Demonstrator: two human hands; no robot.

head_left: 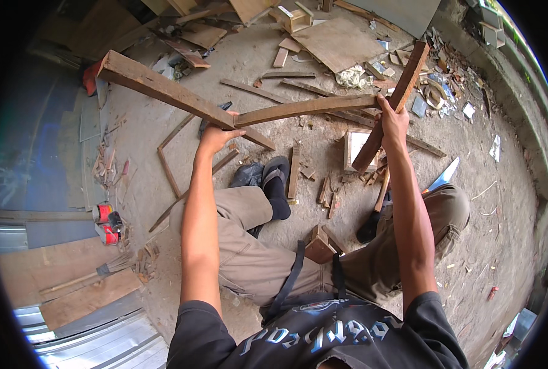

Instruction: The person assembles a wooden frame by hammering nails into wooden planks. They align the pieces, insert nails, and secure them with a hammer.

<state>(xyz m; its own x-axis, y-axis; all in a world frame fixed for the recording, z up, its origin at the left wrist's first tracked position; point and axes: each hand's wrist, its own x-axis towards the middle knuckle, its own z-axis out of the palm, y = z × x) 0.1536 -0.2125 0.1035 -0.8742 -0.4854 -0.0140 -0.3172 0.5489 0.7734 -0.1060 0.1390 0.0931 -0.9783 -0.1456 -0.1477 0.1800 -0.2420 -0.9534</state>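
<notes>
A wooden frame of rough brown bars is held up over the floor in front of me. Its crossbar (pixel 304 110) joins a long left bar (pixel 163 90) to a right bar (pixel 414 71), roughly in an H. My left hand (pixel 215 139) grips the joint of left bar and crossbar, the thumb lying along the underside. At the other joint, my right hand (pixel 394 126) is wrapped round the right bar beside the crossbar's end. Behind that bar's lower end, a small wooden box (pixel 351 149) with a white face is partly hidden.
Between my legs lie short wood offcuts (pixel 329 198) and a wooden block (pixel 319 246). A wooden handle (pixel 383 189) rests by my right foot. Beyond are loose strips and a plywood sheet (pixel 334 43). Red cans (pixel 106 222) stand left; a concrete ledge (pixel 520 92) runs along the right.
</notes>
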